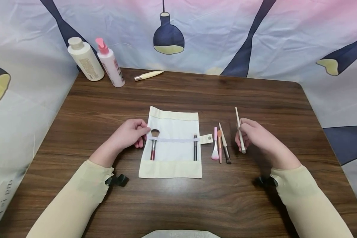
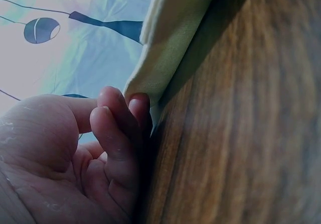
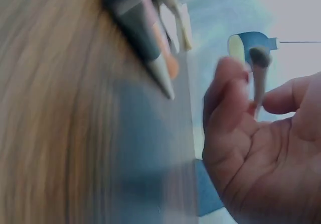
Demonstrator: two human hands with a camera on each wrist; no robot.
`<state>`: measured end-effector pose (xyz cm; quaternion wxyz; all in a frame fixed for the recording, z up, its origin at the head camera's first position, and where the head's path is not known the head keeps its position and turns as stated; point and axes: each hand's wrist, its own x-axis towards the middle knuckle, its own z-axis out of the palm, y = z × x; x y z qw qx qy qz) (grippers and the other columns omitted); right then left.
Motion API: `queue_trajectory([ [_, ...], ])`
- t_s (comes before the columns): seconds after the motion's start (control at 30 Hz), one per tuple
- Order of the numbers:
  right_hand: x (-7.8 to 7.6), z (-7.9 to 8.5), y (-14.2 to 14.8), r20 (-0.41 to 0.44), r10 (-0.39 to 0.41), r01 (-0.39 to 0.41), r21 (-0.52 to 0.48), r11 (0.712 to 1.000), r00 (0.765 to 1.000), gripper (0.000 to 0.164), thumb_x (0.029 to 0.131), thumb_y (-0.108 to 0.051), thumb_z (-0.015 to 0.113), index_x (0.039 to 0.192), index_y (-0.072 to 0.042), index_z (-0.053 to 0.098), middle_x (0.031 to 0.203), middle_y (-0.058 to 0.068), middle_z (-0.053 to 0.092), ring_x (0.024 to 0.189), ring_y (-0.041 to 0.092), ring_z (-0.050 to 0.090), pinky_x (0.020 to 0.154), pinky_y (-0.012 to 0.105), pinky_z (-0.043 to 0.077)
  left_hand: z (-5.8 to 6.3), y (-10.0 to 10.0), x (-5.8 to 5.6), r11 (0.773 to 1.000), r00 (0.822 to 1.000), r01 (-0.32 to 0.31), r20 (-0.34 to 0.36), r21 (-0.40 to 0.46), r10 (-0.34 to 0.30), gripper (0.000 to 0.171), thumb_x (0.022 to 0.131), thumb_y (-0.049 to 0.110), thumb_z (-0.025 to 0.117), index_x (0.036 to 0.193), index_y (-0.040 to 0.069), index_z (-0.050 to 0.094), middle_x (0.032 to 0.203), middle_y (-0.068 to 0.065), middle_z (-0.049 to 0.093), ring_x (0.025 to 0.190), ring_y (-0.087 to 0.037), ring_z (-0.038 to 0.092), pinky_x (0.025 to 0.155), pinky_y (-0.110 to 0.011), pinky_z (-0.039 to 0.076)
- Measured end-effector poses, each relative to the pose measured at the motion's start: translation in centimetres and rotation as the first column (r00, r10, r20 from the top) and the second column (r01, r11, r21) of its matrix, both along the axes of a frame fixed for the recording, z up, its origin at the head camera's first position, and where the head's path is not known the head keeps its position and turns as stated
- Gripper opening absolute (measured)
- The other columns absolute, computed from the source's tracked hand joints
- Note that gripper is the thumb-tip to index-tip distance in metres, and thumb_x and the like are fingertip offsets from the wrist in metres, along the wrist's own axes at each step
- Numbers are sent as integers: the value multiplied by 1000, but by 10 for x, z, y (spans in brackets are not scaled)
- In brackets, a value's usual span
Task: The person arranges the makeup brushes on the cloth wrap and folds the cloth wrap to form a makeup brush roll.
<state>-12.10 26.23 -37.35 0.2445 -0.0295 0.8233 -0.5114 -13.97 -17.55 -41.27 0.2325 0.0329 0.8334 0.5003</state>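
Observation:
A cream fabric brush roll [image 1: 172, 169] lies unfolded on the table. Its elastic strap holds a dark-red-handled makeup brush [image 1: 153, 148] on the left and a slim black brush [image 1: 195, 148] on the right. At the roll's left edge, my left hand [image 1: 132, 134] pinches the fabric [image 2: 165, 48] between thumb and fingers. To the right, my right hand [image 1: 253, 135] holds a pale-handled makeup brush [image 1: 237, 115], its dark bristles [image 3: 260, 57] showing in the right wrist view. Between roll and right hand lie a pink brush [image 1: 215, 137], a rose-coloured applicator [image 1: 220, 148] and a white-and-black brush [image 1: 224, 142].
At the table's back left stand a white bottle [image 1: 87, 62] and a pink-topped pump bottle [image 1: 111, 67]. A pale yellow tapered tube [image 1: 148, 75] lies near the back edge. The roll's snap tab [image 1: 206, 139] sticks out toward the loose brushes. A printed cloth [image 1: 208, 33] hangs behind.

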Motion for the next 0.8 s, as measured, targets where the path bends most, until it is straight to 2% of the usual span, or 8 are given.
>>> queue_trajectory([
  [0.17,-8,0,-9,-12,-45,41,-205,978,999,14,101,-9,33,97,1,42,67,8,61,52,18,49,46,33,35,1,0,1,1000,1000,-4,6,4,4,19,106,16,57,102,-2,60,71,-8,64,49,-14,58,47,-28,53],
  [0.27,-15,0,-15,-22,-63,53,-295,954,998,15,103,-8,34,97,2,44,66,5,58,52,14,40,46,35,22,1,0,1,1000,1000,-3,1,4,3,19,106,16,57,102,-2,60,71,-8,64,49,-14,58,47,-28,53],
  [0.33,-19,-2,-20,-25,-60,49,-325,944,998,16,105,-8,34,98,3,45,67,3,57,52,13,38,46,35,20,1,0,1,1000,1000,-4,-3,5,4,19,106,16,57,101,-2,60,71,-8,63,50,-15,58,47,-28,53],
  [0.4,-24,-3,-26,-11,-60,52,-342,938,998,17,106,-9,35,101,3,46,68,3,57,52,13,40,46,35,20,1,0,0,1000,1000,-5,-6,8,5,19,106,16,57,101,-2,60,71,-8,63,49,-15,59,47,-28,53],
  [0.6,-38,-6,-44,-2,-93,85,-385,919,996,22,109,-13,47,116,8,52,74,2,60,62,15,51,52,26,39,0,0,1,1000,1000,-6,0,13,6,19,105,16,58,100,-2,60,71,-8,63,49,-14,59,47,-28,53],
  [0.7,-43,-6,-52,-5,-143,124,-469,875,990,14,106,-11,57,112,2,59,75,2,61,64,12,51,54,22,40,1,0,2,1000,1000,-9,2,12,9,19,105,16,58,100,-2,60,71,-8,63,49,-14,59,47,-28,52],
  [0.8,-47,-7,-57,2,-193,161,-561,812,981,1,103,-6,62,102,-5,61,76,2,62,65,12,53,55,21,42,3,1,3,1000,1000,-12,-2,9,12,19,105,16,58,100,-1,61,71,-8,63,49,-14,58,47,-27,52],
])
